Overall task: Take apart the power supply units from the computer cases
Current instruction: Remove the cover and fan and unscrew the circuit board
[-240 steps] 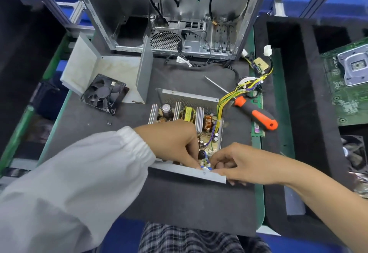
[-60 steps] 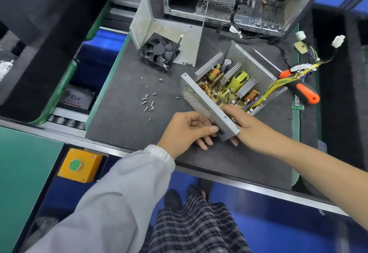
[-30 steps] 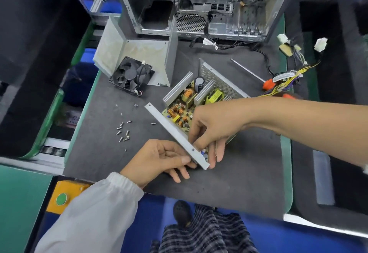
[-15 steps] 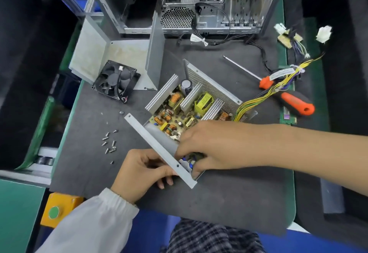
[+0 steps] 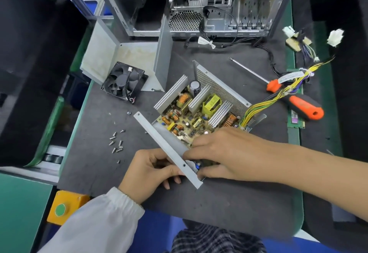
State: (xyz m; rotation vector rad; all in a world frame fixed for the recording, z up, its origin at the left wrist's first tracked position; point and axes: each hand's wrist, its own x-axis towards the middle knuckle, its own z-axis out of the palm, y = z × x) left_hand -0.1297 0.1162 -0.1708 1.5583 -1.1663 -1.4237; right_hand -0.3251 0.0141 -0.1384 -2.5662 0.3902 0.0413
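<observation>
Nearest, the left hand (image 5: pixel 153 168) pinches the grey metal side wall of the opened power supply unit (image 5: pixel 201 117) lying on the dark counter (image 5: pixel 229 203), while the right hand (image 5: pixel 225 153) curls its fingers over the circuit board's near corner. Beside them lie small loose silver screws (image 5: pixel 116 143). Farther off sit a black square fan (image 5: pixel 124 83) and an orange-handled screwdriver (image 5: pixel 294 101), then the open silver computer case (image 5: pixel 199 10).
</observation>
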